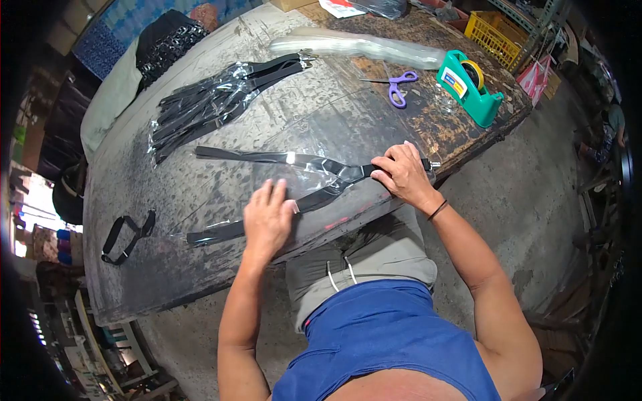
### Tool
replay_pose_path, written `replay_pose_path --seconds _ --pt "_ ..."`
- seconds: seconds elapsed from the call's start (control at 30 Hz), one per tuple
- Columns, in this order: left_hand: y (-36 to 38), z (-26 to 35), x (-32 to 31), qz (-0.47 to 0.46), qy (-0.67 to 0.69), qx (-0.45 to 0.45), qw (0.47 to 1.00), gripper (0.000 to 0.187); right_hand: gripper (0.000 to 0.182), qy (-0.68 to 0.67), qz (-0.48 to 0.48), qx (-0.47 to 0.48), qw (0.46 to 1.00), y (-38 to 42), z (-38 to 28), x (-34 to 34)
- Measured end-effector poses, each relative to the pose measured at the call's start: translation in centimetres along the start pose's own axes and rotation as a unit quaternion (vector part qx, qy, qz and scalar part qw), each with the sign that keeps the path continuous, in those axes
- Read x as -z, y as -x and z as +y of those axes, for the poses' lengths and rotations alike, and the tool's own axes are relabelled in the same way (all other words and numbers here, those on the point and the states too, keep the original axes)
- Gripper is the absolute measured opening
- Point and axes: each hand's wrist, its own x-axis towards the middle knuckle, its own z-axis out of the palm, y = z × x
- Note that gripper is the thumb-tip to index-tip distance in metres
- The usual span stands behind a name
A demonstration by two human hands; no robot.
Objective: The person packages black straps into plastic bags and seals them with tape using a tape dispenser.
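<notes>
Black suspenders [349, 174] in a clear plastic sleeve lie spread across the near part of the worktable, with two straps running left and one end at the right. My right hand [403, 175] has its fingers bent over the strap near the right end, closed on it. My left hand [269, 217] rests over the lower strap and sleeve, fingers stretched out and slightly blurred. Farther back lies a pile of packed black straps [221, 100]. A small black strap loop [127, 237] is at the left.
The worktable [147, 281] has its near edge against my body. At the back right are purple scissors [397, 89], a green tape dispenser [471, 90] and clear plastic sleeves [361, 47]. A yellow crate [495, 40] stands beyond. At far right, a person [612, 127] is partly visible.
</notes>
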Motion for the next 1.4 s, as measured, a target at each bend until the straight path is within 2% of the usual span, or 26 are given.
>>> replay_pose_path --seconds 0.07,0.13,0.2,0.3,0.33,0.4,0.43,0.47,0.53,0.6,0.67,0.7,0.8,0.83,0.9,1.0,1.13,1.3,1.4 --pt "1.5 -3.0 -0.3 0.044 -0.057 0.036 0.997 0.048 0.025 -0.006 0.003 0.003 1.000 0.2 0.1 0.1" --pt "3.3 -4.2 0.4 0.037 -0.093 0.098 0.990 0.048 0.021 -0.016 0.000 0.009 1.000 -0.1 0.1 0.0" --pt "4.0 -4.0 0.9 0.034 -0.124 0.116 0.985 0.049 0.021 -0.015 -0.002 0.017 1.000 -0.5 0.2 -0.2" --pt "3.8 -2.8 2.1 -0.027 -0.107 0.185 0.977 0.051 0.020 -0.010 -0.008 0.025 1.000 -0.9 -0.1 -0.4" --pt "3.6 -3.2 1.9 -0.026 -0.108 0.187 0.976 0.051 0.020 -0.005 -0.010 0.025 1.000 -1.0 -0.2 -0.4" --pt "2.9 -3.9 1.3 0.000 -0.034 0.120 0.992 0.055 0.020 -0.008 -0.008 0.020 1.000 -0.9 -0.2 -0.5" --pt "2.7 -3.8 1.0 -0.038 -0.028 0.134 0.990 0.059 0.020 -0.010 -0.006 0.012 1.000 -0.8 -0.2 -0.5" --pt "2.7 -3.5 0.7 -0.038 -0.028 0.133 0.990 0.059 0.020 -0.010 -0.005 0.012 1.000 -0.7 -0.2 -0.5" --pt "2.5 -2.9 0.1 -0.082 -0.081 0.159 0.981 0.059 0.020 -0.015 -0.001 -0.004 1.000 -0.6 -0.3 -0.4" --pt "2.2 -2.7 -0.1 -0.054 -0.083 0.157 0.983 0.056 0.021 -0.018 0.004 -0.007 1.000 -0.7 -0.3 -0.5" --pt "1.2 -2.7 -0.1 0.091 0.025 0.021 0.995 0.050 0.021 -0.022 0.004 -0.009 1.000 -0.6 -0.4 -0.5" --pt "0.0 -1.1 0.6 0.126 0.059 -0.023 0.990 0.042 0.022 -0.024 0.005 -0.015 1.000 -0.6 -0.4 -0.5" --pt "-3.5 1.9 0.1 0.103 0.130 -0.138 0.976 0.026 0.022 -0.027 0.009 -0.017 0.999 -0.6 -0.4 -0.7" --pt "-4.7 2.9 -0.3 0.103 0.129 -0.139 0.976 0.026 0.022 -0.028 0.014 -0.018 0.999 -0.6 -0.3 -0.7" --pt "-6.7 4.7 -1.1 0.091 0.099 -0.203 0.970 0.023 0.023 -0.032 0.018 -0.024 0.999 -0.5 -0.5 -0.7" --pt "-8.5 6.2 -1.5 0.039 0.041 -0.214 0.975 0.020 0.022 -0.037 0.032 -0.028 0.998 -0.6 -0.4 -0.8" --pt "-9.4 6.8 -2.0 0.021 -0.012 -0.238 0.971 0.016 0.021 -0.036 0.042 -0.022 0.998 -0.6 -0.5 -0.7" --pt "-9.7 6.4 -2.5 0.013 -0.018 -0.233 0.972 0.015 0.022 -0.044 0.025 -0.036 0.998 -0.5 -0.9 -0.9" --pt "-9.4 6.7 -1.7 0.014 0.002 -0.222 0.975 0.015 0.019 -0.080 0.010 -0.076 0.994 -0.7 -2.2 -1.4"
